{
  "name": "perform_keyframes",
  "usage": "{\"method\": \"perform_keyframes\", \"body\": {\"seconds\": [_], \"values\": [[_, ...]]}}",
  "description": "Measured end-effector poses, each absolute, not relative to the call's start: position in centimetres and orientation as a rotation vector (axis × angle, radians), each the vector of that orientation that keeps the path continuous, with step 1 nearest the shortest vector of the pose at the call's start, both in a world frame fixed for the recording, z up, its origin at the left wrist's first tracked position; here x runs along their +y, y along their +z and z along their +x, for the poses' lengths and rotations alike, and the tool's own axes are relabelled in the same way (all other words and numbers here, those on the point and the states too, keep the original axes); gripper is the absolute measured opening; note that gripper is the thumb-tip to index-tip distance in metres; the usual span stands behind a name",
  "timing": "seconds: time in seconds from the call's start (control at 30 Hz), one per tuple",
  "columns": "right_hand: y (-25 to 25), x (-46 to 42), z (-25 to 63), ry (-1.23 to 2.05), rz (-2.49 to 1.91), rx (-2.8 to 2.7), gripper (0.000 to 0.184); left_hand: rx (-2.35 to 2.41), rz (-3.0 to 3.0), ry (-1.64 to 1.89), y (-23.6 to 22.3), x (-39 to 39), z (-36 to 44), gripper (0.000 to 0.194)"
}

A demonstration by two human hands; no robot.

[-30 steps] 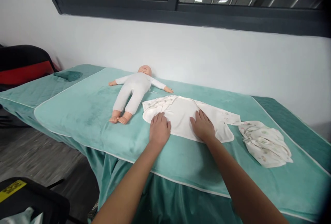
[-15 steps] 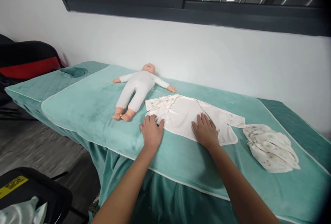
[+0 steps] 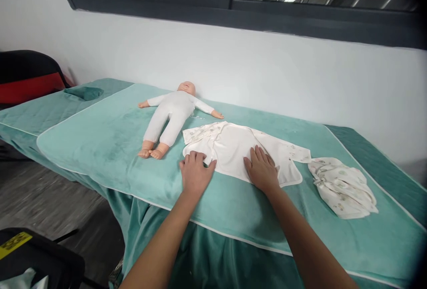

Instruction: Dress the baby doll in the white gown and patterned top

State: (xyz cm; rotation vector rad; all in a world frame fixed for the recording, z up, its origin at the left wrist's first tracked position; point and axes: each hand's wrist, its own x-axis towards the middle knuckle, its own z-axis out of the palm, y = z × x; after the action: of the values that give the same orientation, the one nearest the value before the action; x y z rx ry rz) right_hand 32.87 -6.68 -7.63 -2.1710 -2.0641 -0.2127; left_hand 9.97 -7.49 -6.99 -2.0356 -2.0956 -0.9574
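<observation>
White printed garment [image 3: 231, 146] spread flat at the centre of the frame

Left of centre, a doll [image 3: 175, 106] with a white cloth body lies on its back, feet toward the lower left. Just beside it, on the pale green mat [image 3: 100, 146], the garment begins: its left end is covered in small faint prints and slanting creases, above a rounded corner. The middle is plain white and mostly smooth, and the right end runs out into a sleeve [image 3: 295, 152] with a few small prints near the cuff. Its long axis goes across the frame, dropping slightly rightward; the hem faces me.

My left hand [image 3: 196, 175] has its knuckles bent and thumb spread from the fingers, at the garment's lower left edge; I cannot tell how firmly they press. My right hand [image 3: 262, 171], well apart from it, lies palm down on the garment's right half, fingers stretched toward the upper left. At right, a crumpled printed cloth [image 3: 343, 186] sits by the cuff.
</observation>
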Motion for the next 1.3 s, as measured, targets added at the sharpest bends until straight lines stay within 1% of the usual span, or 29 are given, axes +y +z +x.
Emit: {"method": "perform_keyframes", "body": {"seconds": [0.13, 0.4, 0.5, 0.67, 0.87, 1.03, 1.2, 1.3], "values": [[-7.7, -6.7, 32.8, -0.221, -2.165, -2.058, 0.062, -2.038, -2.116, -0.904, -6.9, -7.5, 9.7, 0.013], [-7.5, -6.6, 32.8, -0.193, -2.152, -2.084, 0.062, -2.103, -1.999, -1.090, -7.6, -7.6, 9.2, 0.017], [-7.6, -6.3, 32.8, -0.129, -2.130, -2.105, 0.061, -2.097, -1.994, -1.110, -7.6, -7.6, 9.3, 0.013], [-7.5, -4.2, 32.2, -0.017, -1.954, -2.177, 0.062, -2.098, -1.964, -1.166, -7.6, -7.5, 9.2, 0.007], [-6.9, -0.6, 29.2, 0.046, -1.916, -2.163, 0.063, -1.992, -2.014, -1.436, -7.8, -7.3, 8.9, 0.003], [-6.9, -0.3, 25.6, 0.046, -1.804, -2.211, 0.066, -1.904, -2.037, -1.664, -7.9, -7.5, 8.9, 0.004], [-7.0, -0.5, 22.6, 0.035, -1.727, -2.205, 0.068, -1.919, -2.014, -1.702, -8.0, -7.4, 8.8, 0.004], [-6.9, -0.2, 21.3, 0.022, -1.690, -2.206, 0.065, -1.908, -2.039, -1.677, -8.1, -7.4, 8.9, 0.004]]}}
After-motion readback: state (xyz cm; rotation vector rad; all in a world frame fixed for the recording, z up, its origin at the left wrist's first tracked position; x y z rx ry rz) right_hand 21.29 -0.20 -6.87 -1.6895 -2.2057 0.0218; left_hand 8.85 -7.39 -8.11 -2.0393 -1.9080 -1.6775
